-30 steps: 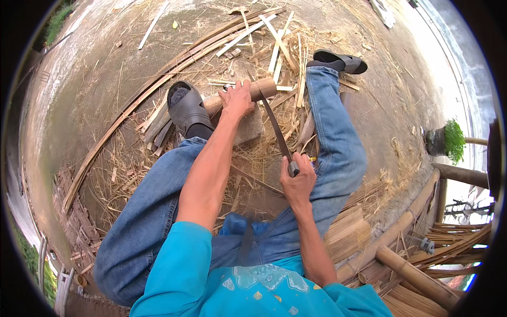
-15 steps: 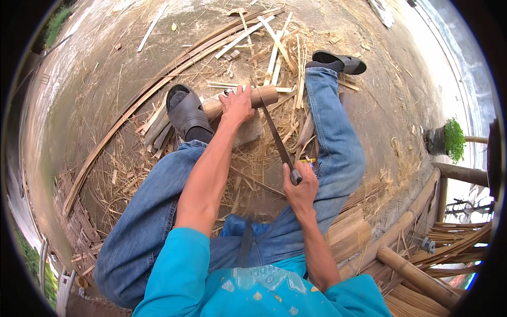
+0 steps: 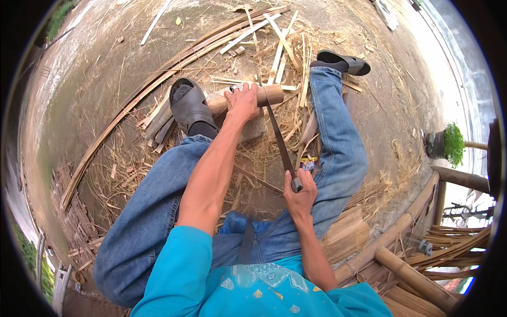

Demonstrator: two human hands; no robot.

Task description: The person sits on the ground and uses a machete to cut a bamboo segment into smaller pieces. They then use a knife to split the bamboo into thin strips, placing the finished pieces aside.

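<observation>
My left hand (image 3: 244,102) is closed over a brown bamboo tube (image 3: 273,94), which lies crosswise between my feet. A long, narrow handsaw (image 3: 280,140) has its dark blade across the tube, just right of my left fingers. Its grip sits in my right hand (image 3: 301,197), closed in front of my right thigh. Under the tube is a grey block (image 3: 253,130), partly hidden by my left wrist. My left foot in a dark sandal (image 3: 191,108) is against the tube's left part; whether it presses on top I cannot tell.
Long bamboo strips (image 3: 174,68) curve along the left. Pale slats (image 3: 280,53) and shavings litter the ground ahead. A small colourful packet (image 3: 308,163) lies by my right knee. At right are a potted plant (image 3: 453,140), bamboo poles (image 3: 417,278) and split strips (image 3: 347,235).
My right hand and the saw have drawn back slightly toward me. My left hand keeps its hold on the bamboo tube. The view has shifted a little.
</observation>
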